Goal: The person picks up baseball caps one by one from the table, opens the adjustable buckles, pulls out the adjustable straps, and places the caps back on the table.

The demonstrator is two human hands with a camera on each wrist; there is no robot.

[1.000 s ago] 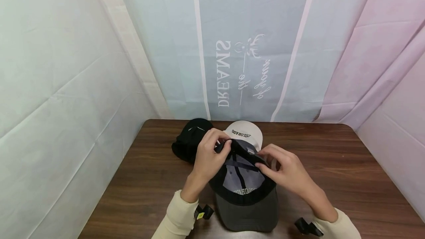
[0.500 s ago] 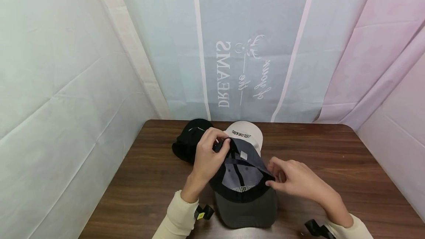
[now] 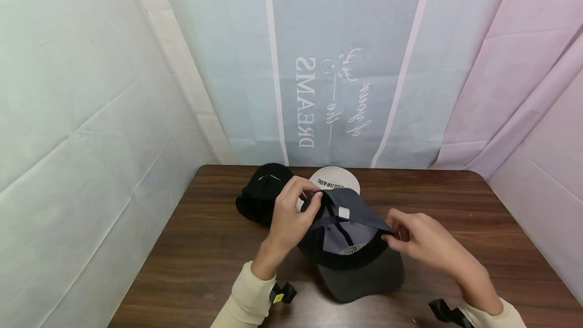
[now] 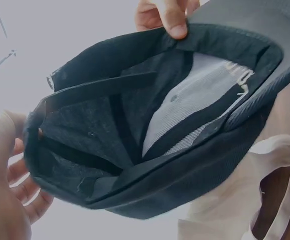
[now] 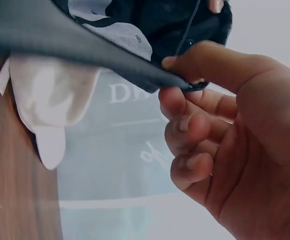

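A dark grey baseball cap (image 3: pixel 360 277) is held with its hollow inside facing up in the head view. Its brim points toward the person, and pale lettering and a small white tag show inside. My left hand (image 3: pixel 291 219) pinches the back edge of the cap. With thumb and index finger, my right hand (image 3: pixel 425 242) pinches the sweatband edge on the right side. In the left wrist view the cap's opening (image 4: pixel 134 120) spreads between both hands. The right wrist view shows the right thumb (image 5: pixel 210 57) pressing the edge against curled fingers.
A black cap (image 3: pixel 261 194) lies on the wooden table (image 3: pixel 205 247) behind the left hand. Beyond the grey cap sits a white cap (image 3: pixel 334 176) with dark lettering, partly covered. A printed curtain (image 3: pixel 346 24) hangs behind the table.
My right hand has slid along the cap's edge from the back to the right side and moved outward. The cap has turned, its brim swinging right, while the left hand keeps its pinch.
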